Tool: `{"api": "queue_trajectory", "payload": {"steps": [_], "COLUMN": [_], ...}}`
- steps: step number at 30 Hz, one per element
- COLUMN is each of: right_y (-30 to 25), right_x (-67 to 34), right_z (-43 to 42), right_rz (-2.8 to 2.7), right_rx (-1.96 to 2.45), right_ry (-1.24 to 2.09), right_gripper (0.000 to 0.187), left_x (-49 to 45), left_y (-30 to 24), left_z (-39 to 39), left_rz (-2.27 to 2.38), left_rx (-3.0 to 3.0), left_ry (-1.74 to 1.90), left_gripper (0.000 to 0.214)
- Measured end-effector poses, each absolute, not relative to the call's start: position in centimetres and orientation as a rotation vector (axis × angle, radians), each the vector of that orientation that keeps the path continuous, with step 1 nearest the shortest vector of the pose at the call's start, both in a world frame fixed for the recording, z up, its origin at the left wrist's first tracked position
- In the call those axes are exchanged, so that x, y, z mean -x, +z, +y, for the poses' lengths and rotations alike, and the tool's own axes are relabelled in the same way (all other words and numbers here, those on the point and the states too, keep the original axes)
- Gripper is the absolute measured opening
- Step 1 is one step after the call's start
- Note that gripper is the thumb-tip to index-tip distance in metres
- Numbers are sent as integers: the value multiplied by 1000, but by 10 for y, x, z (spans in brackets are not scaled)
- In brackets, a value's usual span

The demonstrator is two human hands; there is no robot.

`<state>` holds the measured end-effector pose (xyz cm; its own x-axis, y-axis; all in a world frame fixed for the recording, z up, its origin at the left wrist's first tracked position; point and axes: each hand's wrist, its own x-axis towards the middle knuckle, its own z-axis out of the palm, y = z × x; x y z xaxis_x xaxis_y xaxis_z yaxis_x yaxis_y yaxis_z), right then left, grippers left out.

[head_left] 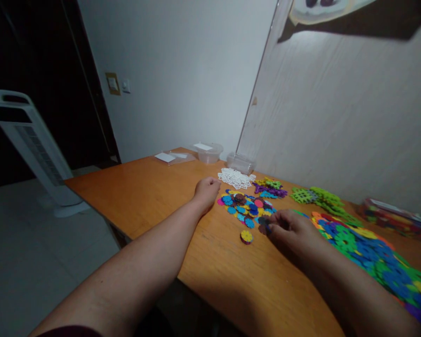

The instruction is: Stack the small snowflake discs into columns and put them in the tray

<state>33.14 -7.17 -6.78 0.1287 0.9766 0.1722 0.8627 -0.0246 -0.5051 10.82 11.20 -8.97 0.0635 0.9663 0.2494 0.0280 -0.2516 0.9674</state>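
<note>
My left hand (207,193) rests on the table at the left edge of a pile of small flower-shaped plastic discs (241,209) in blue, yellow, brown and pink. Its fingers are curled closed, and whatever they hold is hidden. At the pile's right edge my right hand (294,230) pinches with thumb and fingertips at a brown disc (263,228); a dark blue spot shows by the fingertips, too small to tell. A short stack of discs, yellow on top (246,236), stands apart in front of the pile, between my hands.
Behind the pile lie white lattice pieces (235,178), purple pieces (272,189) and green pieces (317,196). Larger coloured snowflake pieces (368,252) spread along the right. Clear tubs (209,153) and a packed bag (395,217) stand by the wall. A tower fan (35,150) stands left.
</note>
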Motion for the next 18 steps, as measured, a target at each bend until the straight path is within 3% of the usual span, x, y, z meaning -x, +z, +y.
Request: {"api": "queue_trajectory", "payload": {"steps": [9, 18], "right_y": [-60, -61], "right_x": [-321, -320], "right_z": [-71, -72], "right_rz": [-1968, -1992], "right_rx": [1893, 1898], "right_ry": [332, 420], "right_gripper": [13, 15], "left_x": [-109, -108], "left_y": [-90, -90], "left_z": [111, 112], "left_rz": [1044, 1060], "left_rx": [-1411, -1441], "left_ry": [1330, 1316], "left_gripper": [18, 18]}}
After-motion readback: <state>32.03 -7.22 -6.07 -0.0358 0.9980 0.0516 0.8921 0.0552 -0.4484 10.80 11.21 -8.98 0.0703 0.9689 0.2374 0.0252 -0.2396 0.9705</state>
